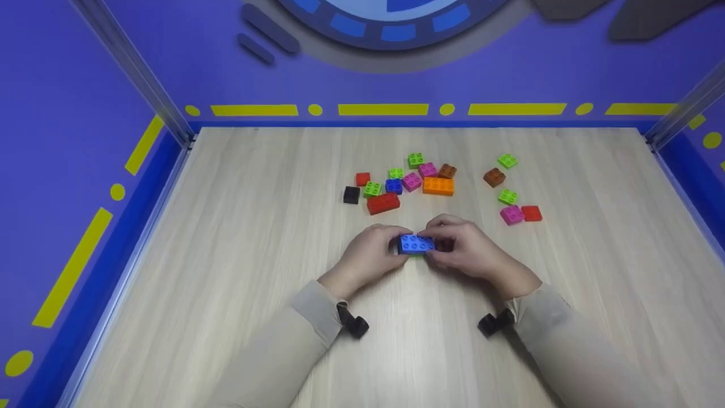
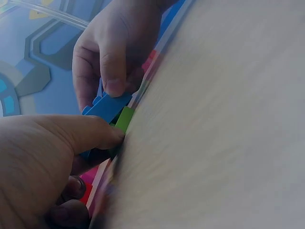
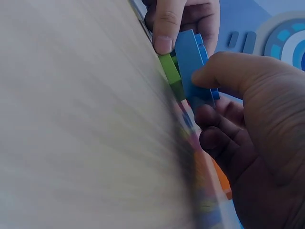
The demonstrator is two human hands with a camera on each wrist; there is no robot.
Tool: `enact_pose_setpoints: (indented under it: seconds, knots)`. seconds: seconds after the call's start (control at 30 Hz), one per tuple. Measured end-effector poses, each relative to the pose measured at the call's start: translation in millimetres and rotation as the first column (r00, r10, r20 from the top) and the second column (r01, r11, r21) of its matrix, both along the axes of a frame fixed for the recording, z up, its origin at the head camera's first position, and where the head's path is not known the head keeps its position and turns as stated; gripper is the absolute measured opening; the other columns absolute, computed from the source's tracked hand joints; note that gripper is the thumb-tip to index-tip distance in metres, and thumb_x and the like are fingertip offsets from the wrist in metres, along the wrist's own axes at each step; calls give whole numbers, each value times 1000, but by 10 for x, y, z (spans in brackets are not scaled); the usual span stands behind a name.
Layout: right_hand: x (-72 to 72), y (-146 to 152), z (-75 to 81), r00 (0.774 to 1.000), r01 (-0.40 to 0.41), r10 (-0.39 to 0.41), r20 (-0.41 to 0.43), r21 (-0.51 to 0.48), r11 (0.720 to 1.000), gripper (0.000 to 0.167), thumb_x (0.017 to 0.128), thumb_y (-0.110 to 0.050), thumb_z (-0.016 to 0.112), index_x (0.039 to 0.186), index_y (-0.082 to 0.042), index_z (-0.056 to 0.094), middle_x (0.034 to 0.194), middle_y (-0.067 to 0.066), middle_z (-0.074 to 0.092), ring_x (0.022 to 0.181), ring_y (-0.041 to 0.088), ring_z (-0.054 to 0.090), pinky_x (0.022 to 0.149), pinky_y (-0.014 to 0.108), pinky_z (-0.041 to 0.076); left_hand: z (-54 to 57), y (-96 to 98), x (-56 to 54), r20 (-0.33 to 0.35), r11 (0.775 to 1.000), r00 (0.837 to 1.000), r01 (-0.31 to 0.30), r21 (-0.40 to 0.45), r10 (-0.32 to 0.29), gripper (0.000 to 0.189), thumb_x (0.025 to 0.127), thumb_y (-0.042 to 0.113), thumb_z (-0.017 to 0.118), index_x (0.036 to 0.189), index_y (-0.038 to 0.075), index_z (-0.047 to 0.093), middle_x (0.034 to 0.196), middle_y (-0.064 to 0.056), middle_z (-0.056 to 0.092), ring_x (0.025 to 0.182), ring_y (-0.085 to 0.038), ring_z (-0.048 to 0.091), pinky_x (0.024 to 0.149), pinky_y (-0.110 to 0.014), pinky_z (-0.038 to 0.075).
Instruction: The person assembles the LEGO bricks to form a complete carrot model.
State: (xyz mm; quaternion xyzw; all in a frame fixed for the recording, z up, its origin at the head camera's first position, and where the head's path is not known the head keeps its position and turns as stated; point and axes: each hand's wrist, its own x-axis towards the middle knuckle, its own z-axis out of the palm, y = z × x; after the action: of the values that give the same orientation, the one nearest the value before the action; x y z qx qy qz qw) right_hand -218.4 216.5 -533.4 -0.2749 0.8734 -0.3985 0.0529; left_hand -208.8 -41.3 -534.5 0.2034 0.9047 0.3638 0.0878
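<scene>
A long blue toy building brick [image 1: 416, 243] with studs facing up is held between both hands near the middle of the table. My right hand [image 1: 470, 252] pinches it, the thumb pressing its side in the right wrist view. Beneath it sits a lime green brick [image 3: 170, 74]; in both wrist views the two are tilted against each other, with a gap between them. My left hand [image 1: 368, 252] pinches the green brick, thumb on its near side. How the far fingers lie on the bricks is partly hidden.
Beyond the hands lie a red brick [image 1: 383, 203], an orange brick [image 1: 438, 186], a black brick [image 1: 351, 195] and several small coloured ones. Farther right, a brown brick [image 1: 494, 177] and a pink brick [image 1: 512, 215] lie among others. Blue panels [image 1: 385, 90] wall the table.
</scene>
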Motion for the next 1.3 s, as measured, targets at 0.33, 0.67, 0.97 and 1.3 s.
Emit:
enact_pose_setpoints:
  seconds: [0.33, 0.67, 0.97, 1.3]
  knots:
    - [44, -63, 81, 1000, 24, -23, -5, 78, 997, 36, 95, -10, 90, 132, -12, 85, 126, 6, 75, 109, 22, 68, 100, 34, 64, 21, 11, -11, -3, 999, 1000, 1, -34, -1, 45, 101, 20, 84, 145, 14, 76, 143, -5, 79, 133, -26, 71, 124, -44, 55]
    - [84, -118, 108, 1000, 18, -16, -24, 93, 996, 35, 96, -10, 90, 131, -9, 85, 124, 10, 77, 108, 25, 71, 101, 44, 68, 18, 9, -15, -10, 999, 1000, 10, -43, -10, 47, 100, 20, 84, 146, 14, 76, 145, -5, 78, 136, -27, 70, 124, -45, 54]
    - [73, -146, 121, 1000, 8, -5, -29, 97, 995, 37, 97, -8, 88, 134, -7, 83, 123, 12, 77, 108, 27, 71, 102, 49, 67, 30, -8, -18, -45, 999, 999, 28, -33, -29, 35, 102, 22, 84, 137, 17, 81, 134, -3, 82, 129, -26, 72, 120, -44, 57]
    - [70, -172, 109, 1000, 9, -6, -27, 109, 994, 36, 100, -10, 87, 136, -9, 83, 123, 12, 75, 111, 29, 70, 106, 53, 64, 23, -32, -26, -76, 997, 996, 36, -65, -41, 42, 100, 29, 90, 140, 19, 82, 132, -1, 73, 121, -21, 69, 112, -39, 57]
